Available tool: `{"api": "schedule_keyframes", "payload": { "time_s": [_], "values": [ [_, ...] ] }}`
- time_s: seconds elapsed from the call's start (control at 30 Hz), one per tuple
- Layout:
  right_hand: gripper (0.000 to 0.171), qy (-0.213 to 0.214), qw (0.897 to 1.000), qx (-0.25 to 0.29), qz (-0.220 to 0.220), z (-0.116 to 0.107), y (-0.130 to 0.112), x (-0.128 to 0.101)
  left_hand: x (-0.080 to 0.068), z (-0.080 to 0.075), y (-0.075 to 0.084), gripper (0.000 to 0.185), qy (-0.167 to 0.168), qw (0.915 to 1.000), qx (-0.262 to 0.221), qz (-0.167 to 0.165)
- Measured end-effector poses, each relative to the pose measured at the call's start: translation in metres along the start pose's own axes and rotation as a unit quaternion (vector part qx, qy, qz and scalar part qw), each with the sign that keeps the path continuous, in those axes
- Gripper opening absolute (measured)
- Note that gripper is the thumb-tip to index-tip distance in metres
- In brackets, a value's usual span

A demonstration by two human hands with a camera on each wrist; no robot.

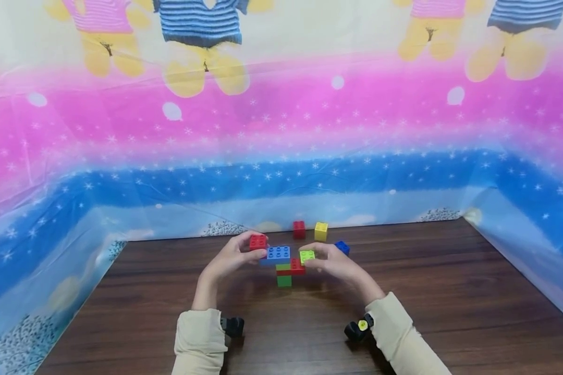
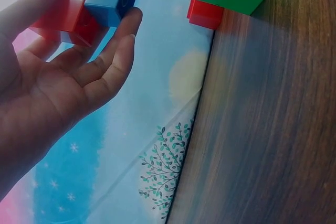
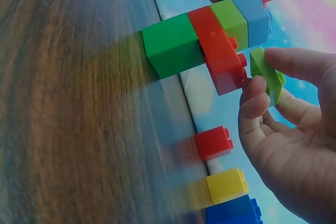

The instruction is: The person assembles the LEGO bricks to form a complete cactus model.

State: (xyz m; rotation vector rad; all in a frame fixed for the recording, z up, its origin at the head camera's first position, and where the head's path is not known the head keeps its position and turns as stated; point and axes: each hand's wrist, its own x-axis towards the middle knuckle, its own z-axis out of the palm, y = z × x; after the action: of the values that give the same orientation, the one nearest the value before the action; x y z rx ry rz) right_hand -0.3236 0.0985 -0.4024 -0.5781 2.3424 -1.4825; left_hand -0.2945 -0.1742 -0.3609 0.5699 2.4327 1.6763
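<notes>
right hand [image 1: 334, 261] pinches the lime brick [image 1: 307, 255] between thumb and fingertips, just off the studs of the lower red brick [image 3: 219, 59]. left hand [image 1: 226, 259] grips the upper red brick [image 1: 257, 241] at the blue brick's [image 1: 279, 253] left end — steadying it, i think. green base [image 1: 284, 281] looks upright on the table [image 1: 141, 297]. i judge the step in hand as placing the lime brick; next move calls for squaring it over those studs, then pressing gently — i worry the overhang could tip.
</notes>
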Motion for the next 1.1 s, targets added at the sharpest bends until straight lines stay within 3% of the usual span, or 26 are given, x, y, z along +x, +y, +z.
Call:
{"api": "schedule_keyframes", "payload": {
  "time_s": [0.6,0.87,1.1],
  "values": [
    [0.041,0.000,1.000,0.017,0.012,0.0058,0.0017,-0.0002,0.0009,0.0005,-0.0010,0.043,-0.001,1.0000,-0.004,-0.006],
    [0.043,0.006,1.000,0.009,-0.017,0.0090,0.0053,0.0016,0.0003,0.0007,-0.0007,0.039,-0.005,0.9999,-0.004,-0.010],
    [0.041,-0.012,0.997,0.081,-0.015,0.0086,0.0068,0.0022,0.0003,0.0009,0.0005,0.038,-0.009,0.9999,-0.010,-0.005]
  ]
}}
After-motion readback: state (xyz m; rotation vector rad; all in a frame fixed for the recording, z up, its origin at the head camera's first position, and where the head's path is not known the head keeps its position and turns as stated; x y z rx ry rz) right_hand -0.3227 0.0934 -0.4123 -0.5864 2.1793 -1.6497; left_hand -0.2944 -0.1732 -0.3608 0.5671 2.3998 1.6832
